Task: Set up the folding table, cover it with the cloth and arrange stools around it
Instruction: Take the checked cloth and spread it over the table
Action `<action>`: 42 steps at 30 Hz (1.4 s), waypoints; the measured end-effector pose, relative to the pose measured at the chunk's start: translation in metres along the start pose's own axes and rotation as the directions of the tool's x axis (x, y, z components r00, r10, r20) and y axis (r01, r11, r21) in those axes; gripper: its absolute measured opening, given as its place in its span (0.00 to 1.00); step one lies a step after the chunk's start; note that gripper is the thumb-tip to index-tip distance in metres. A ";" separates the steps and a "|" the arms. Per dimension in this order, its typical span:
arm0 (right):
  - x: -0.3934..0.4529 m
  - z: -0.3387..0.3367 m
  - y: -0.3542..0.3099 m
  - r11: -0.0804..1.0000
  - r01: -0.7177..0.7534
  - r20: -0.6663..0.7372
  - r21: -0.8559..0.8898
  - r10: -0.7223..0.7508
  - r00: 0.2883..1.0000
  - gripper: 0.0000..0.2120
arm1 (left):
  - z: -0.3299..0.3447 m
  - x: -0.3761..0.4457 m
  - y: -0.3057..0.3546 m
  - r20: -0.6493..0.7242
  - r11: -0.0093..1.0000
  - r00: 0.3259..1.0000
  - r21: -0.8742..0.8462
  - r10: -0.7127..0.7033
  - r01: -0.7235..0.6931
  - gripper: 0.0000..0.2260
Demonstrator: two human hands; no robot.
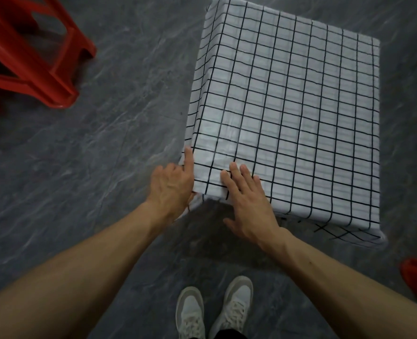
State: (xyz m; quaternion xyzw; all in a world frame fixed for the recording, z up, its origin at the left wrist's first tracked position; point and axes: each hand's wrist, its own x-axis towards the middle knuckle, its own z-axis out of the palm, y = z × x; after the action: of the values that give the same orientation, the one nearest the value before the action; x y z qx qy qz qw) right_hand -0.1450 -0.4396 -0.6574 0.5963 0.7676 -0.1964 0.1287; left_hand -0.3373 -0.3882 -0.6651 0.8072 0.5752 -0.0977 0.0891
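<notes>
Checked cloth drapes over your folding table on the grey marbled floor, red plastic stool well apart at far left, while your right hand presses flat with straight fingers at the near corner and your left hand touches the cloth's side edge, index finger extended.

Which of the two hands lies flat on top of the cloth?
The right hand: its fingers rest on the checked cloth top. The left hand touches the corner's side instead.
</notes>
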 end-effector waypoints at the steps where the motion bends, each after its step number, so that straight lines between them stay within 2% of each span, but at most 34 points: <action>1: 0.000 0.000 0.001 1.000 0.001 0.003 -0.002 -0.001 1.000 0.53 | 0.000 0.000 0.001 0.013 0.996 1.000 0.086 0.027 -0.028 0.44; 5: 0.001 0.001 0.002 1.000 0.003 -0.004 0.001 -0.003 1.000 0.53 | -0.004 -0.008 -0.006 0.138 0.975 0.984 0.172 0.114 -0.137 0.45; 8: 0.000 0.000 0.002 1.000 0.011 0.002 0.002 -0.011 1.000 0.53 | -0.005 -0.017 -0.014 0.199 0.970 0.975 0.200 0.095 -0.135 0.49; 12: 0.000 -0.001 0.003 1.000 0.013 0.007 0.011 -0.013 1.000 0.52 | -0.004 -0.018 -0.017 0.165 0.994 0.986 0.109 0.001 -0.020 0.52; 14: 0.000 -0.001 0.003 1.000 0.013 0.007 0.016 -0.013 1.000 0.52 | -0.008 -0.015 -0.015 0.093 0.998 0.996 0.055 0.009 -0.014 0.53; 17: 0.000 0.000 0.003 1.000 0.015 -0.001 0.015 -0.015 1.000 0.52 | -0.008 -0.004 -0.007 0.023 0.989 0.989 0.021 0.148 -0.148 0.51; 20: 0.000 0.000 0.003 1.000 0.020 0.005 0.016 -0.020 1.000 0.52 | -0.006 0.008 0.008 0.103 0.971 0.966 0.024 0.236 -0.240 0.47; 23: 0.000 0.001 0.003 1.000 0.014 -0.020 0.020 -0.014 1.000 0.50 | -0.001 0.012 0.013 0.133 0.973 0.964 -0.020 0.232 -0.231 0.42; 28: 0.007 -0.006 -0.011 0.998 -0.046 -0.054 0.033 0.048 0.997 0.45 | -0.008 0.012 0.022 0.166 0.983 0.976 -0.140 0.140 -0.117 0.36; 31: 0.016 -0.022 -0.013 0.997 -0.055 -0.110 0.056 0.061 0.992 0.38 | -0.027 0.021 0.032 0.120 0.986 0.989 -0.157 0.083 -0.064 0.29; 34: 0.030 -0.044 -0.006 0.995 -0.051 -0.070 0.089 0.058 0.996 0.31 | -0.043 0.035 0.035 0.084 0.994 0.994 -0.081 0.074 -0.067 0.20; 37: 0.047 -0.066 0.012 0.964 -0.043 -0.055 0.262 0.060 0.997 0.21 | -0.055 0.051 0.040 0.062 0.998 0.997 -0.058 0.041 -0.037 0.14; 39: 0.057 -0.077 0.033 0.940 -0.022 -0.174 0.341 0.086 0.981 0.18 | -0.062 0.064 0.045 -0.016 0.995 0.999 -0.098 0.030 -0.031 0.13; 42: 0.079 -0.089 0.076 0.953 -0.006 -0.314 0.302 0.105 0.943 0.25 | -0.066 0.093 0.054 -0.120 0.986 0.986 -0.108 0.117 -0.130 0.21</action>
State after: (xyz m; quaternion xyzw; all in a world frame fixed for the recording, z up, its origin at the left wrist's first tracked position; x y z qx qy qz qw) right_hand -0.0885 -0.3150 -0.6234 0.6547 0.7227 -0.2041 -0.0858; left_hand -0.2528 -0.3037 -0.6240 0.8391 0.5328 -0.0128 0.1089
